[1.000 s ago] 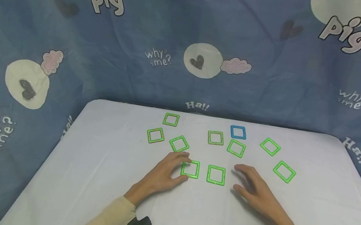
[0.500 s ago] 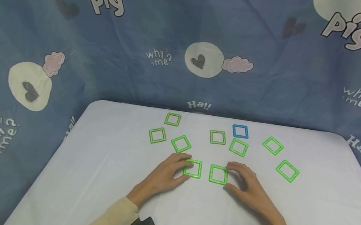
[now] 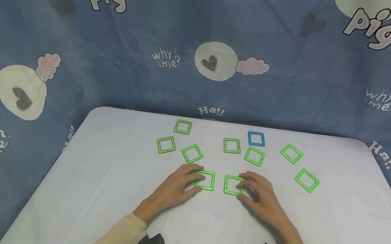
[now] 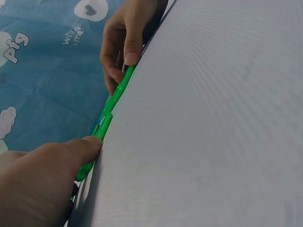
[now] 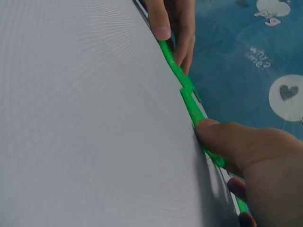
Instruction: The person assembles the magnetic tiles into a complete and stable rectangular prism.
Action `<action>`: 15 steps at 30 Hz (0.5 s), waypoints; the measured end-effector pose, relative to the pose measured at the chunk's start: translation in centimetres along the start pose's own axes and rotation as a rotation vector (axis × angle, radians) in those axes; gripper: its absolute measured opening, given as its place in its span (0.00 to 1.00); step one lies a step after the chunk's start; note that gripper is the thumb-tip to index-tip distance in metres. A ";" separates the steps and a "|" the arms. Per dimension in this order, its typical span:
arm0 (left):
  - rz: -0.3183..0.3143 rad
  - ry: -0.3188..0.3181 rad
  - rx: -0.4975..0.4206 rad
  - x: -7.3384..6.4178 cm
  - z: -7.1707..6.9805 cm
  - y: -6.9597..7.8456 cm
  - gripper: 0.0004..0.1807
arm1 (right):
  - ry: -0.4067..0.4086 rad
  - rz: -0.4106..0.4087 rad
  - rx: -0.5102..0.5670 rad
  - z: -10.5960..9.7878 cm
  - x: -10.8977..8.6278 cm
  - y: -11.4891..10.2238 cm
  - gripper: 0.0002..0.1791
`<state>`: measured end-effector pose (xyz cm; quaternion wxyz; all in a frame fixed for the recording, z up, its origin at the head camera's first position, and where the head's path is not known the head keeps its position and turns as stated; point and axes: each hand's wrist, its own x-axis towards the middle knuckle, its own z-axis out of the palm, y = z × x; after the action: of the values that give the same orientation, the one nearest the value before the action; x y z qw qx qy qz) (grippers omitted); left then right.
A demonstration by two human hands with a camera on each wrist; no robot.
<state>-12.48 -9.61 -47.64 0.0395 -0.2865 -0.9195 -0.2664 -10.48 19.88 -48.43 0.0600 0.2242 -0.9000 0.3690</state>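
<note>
Two green square magnetic tiles with open centres lie side by side, a small gap between them in the head view. My left hand (image 3: 174,186) holds the left tile (image 3: 213,181) by its outer side, thumb at the near edge and fingers at the far edge. On the other side, my right hand (image 3: 264,199) grips the right tile (image 3: 226,184) the same way. In the left wrist view the thumb presses on the left tile's edge (image 4: 108,124); the right wrist view has the right thumb on the right tile's edge (image 5: 191,105).
Several more green square tiles (image 3: 230,152) lie scattered farther back on the white table (image 3: 202,238). One blue square tile (image 3: 255,144) is near the back edge. A blue printed cloth (image 3: 130,80) hangs behind the table.
My right hand has moved left from beside the right tile and taken hold of it. The left hand stays at its tile. The head view has shifted slightly.
</note>
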 end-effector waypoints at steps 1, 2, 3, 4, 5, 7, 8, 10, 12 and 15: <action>-0.003 0.002 0.000 0.0 0.0 0.0 0.17 | 0.002 0.006 0.009 0.0 0.0 0.0 0.13; -0.002 0.006 -0.004 -0.1 0.0 0.0 0.17 | 0.003 0.011 0.020 0.1 0.0 0.0 0.13; -0.003 0.010 -0.009 -0.1 0.0 0.0 0.17 | 0.004 0.015 0.029 0.1 0.0 0.1 0.13; -0.004 0.012 -0.017 -0.1 0.0 0.0 0.17 | 0.004 0.019 0.042 0.1 0.0 0.1 0.13; -0.004 0.013 -0.028 -0.2 0.0 0.0 0.16 | 0.007 0.023 0.052 0.1 0.0 0.1 0.12; 0.002 0.017 -0.051 -0.2 0.0 0.0 0.16 | 0.016 0.024 0.066 0.2 0.0 0.1 0.12; 0.005 0.019 -0.058 -0.2 0.1 -0.1 0.16 | 0.020 0.025 0.072 0.2 0.1 0.2 0.12; 0.006 0.022 -0.062 -0.1 0.2 -0.2 0.16 | 0.027 0.025 0.079 0.1 0.2 0.3 0.11; 0.012 0.033 -0.067 0.1 0.3 -0.3 0.16 | 0.032 0.019 0.078 0.0 0.3 0.4 0.11; 0.021 0.044 -0.071 0.5 0.6 -0.3 0.16 | 0.040 0.009 0.075 -0.1 0.4 0.7 0.10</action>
<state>-13.01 -9.23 -48.13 0.0520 -0.2913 -0.9053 -0.3048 -11.12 20.25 -48.67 0.0678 0.2149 -0.8852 0.4069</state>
